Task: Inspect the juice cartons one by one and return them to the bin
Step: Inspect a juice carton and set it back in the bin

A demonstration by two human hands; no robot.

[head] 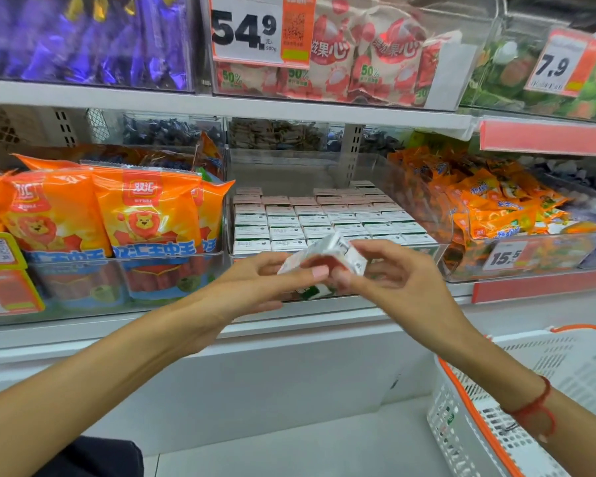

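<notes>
The clear bin [441, 256] on the shelf [221, 108] was packed with rows of juice cartons [324, 218], leaving little spare room inside. Just in front of its rim, the left hand [255, 287] and right hand [399, 280] had their fingers closed on one tilted carton [327, 258], apparently mid-inspection. Returning it would likely call for lifting over the front wall into a gap, which I could not make out.

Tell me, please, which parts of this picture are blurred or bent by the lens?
Head view: the held carton and both hands, left and right, are motion-blurred; the purple packets are smeared; the shelf edge bows from wide-angle distortion.
</notes>
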